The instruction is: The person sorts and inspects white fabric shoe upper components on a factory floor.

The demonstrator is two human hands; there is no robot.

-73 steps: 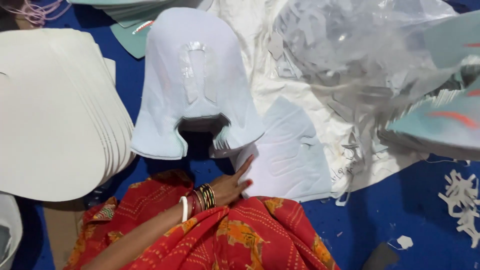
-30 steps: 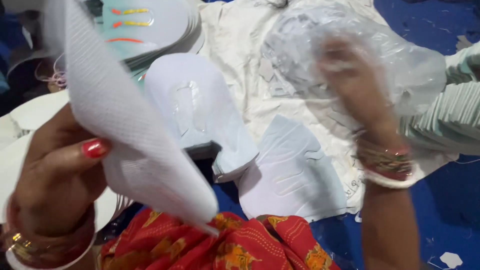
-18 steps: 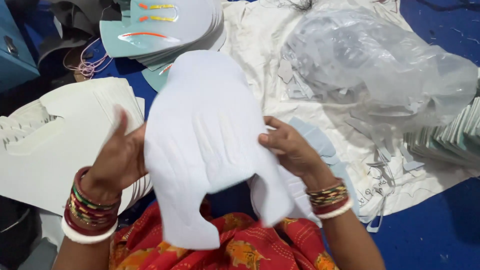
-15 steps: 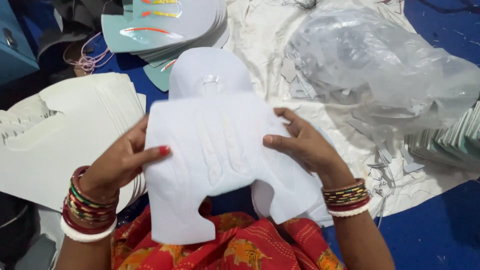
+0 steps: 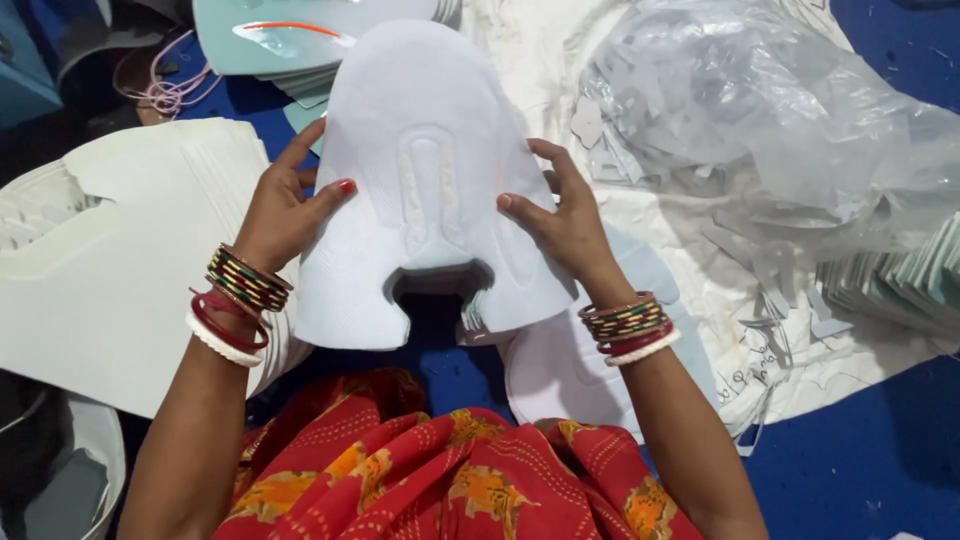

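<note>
Since half a second ago, I have laid the white cut-out sheet (image 5: 430, 190) flatter and further forward, its notch toward me. My left hand (image 5: 285, 210) grips its left edge, thumb on top; my right hand (image 5: 565, 220) pinches the right edge likewise. It lies over the blue floor (image 5: 850, 470), between the white stack (image 5: 110, 280) on my left and the clear plastic bag (image 5: 780, 120) of scraps on my right. Teal pieces (image 5: 290, 40) lie beyond it.
</note>
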